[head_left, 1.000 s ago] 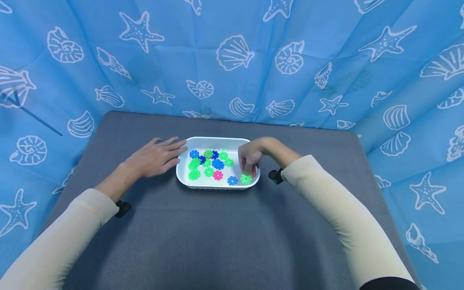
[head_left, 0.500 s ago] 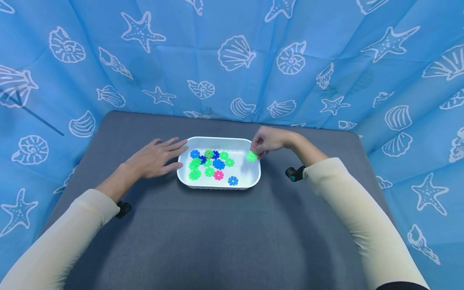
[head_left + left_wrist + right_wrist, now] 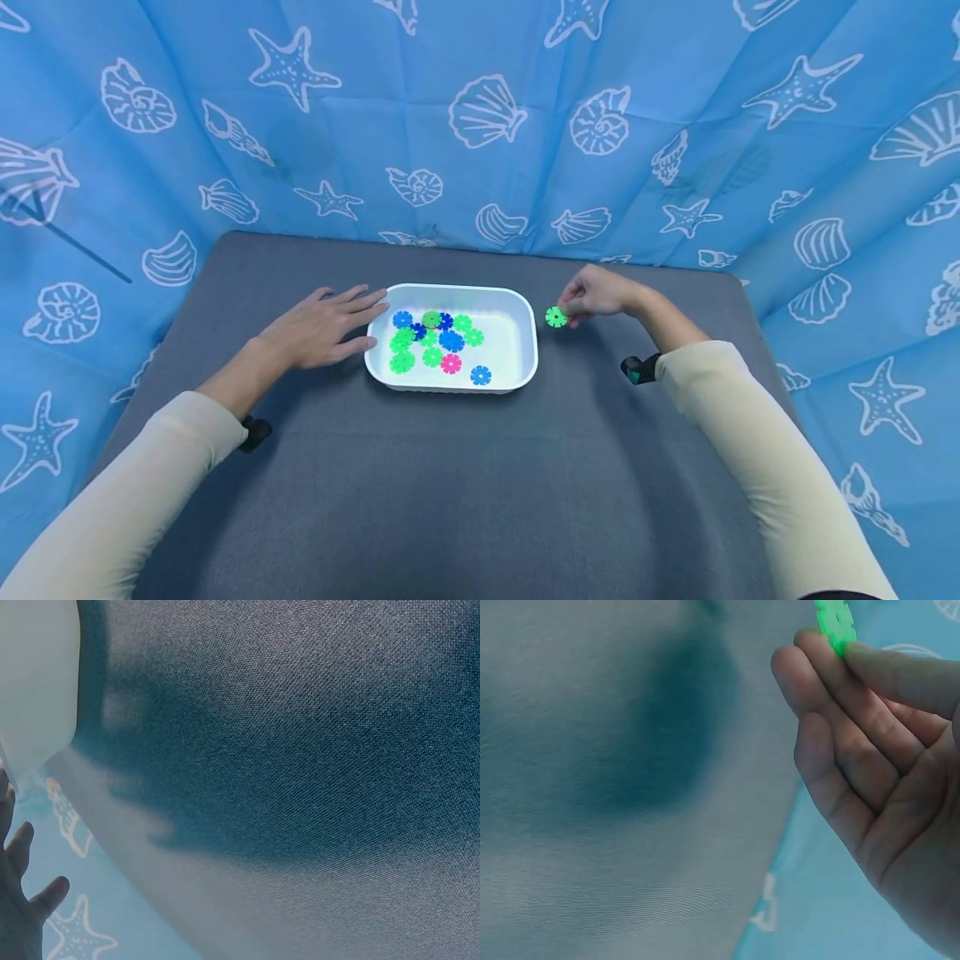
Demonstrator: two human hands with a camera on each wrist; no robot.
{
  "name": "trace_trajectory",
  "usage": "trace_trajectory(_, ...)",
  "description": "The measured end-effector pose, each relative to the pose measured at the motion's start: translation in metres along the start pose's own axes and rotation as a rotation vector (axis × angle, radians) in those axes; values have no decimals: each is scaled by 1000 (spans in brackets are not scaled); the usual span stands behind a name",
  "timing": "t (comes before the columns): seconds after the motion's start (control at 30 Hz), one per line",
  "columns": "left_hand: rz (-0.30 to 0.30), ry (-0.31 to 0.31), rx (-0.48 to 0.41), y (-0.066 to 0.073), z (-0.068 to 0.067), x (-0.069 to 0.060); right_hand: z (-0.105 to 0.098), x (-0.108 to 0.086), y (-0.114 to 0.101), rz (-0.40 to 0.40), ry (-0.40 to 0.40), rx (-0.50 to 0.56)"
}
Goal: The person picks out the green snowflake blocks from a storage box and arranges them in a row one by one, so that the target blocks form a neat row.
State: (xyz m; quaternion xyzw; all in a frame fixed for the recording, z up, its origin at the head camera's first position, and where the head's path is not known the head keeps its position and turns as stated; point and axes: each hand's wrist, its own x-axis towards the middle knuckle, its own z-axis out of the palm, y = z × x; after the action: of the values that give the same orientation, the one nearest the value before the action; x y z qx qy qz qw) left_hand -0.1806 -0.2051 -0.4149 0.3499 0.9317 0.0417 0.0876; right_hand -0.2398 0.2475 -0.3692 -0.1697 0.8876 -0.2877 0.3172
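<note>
A white tray (image 3: 510, 333) on the table holds several notched, flower-shaped plastic discs in green, blue and pink, mostly toward its left half. Just past the tray's right end, my right hand (image 3: 603, 293) pinches a green disc (image 3: 556, 317) by its edge. In the right wrist view, the thumb and a fingertip grip that green disc (image 3: 836, 626) above the table. My left hand (image 3: 326, 327) lies with spread, straight fingers at the tray's left rim. A pink disc (image 3: 451, 363) and a blue disc (image 3: 481, 375) lie near the tray's front wall.
The grey cloth-covered table (image 3: 465, 483) extends around the tray on every side. Behind and beside it hangs a blue curtain (image 3: 525, 183) with white shells and starfish. A dark wrist camera (image 3: 639, 369) sits under the right sleeve's cuff.
My right hand has lifted the green disc from the tray's front right corner and carried it over the right rim to outside the tray. The left hand has stayed in place.
</note>
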Motion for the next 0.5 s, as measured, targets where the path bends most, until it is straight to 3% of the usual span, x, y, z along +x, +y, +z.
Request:
trace_trajectory(0.3, -2, -2, 7, -1, 3, 0, 27, 6, 35, 52, 131, 76)
trace_trajectory(0.5, -6, -1, -6, -1, 5, -1, 40, 10, 45, 92, 212, 123)
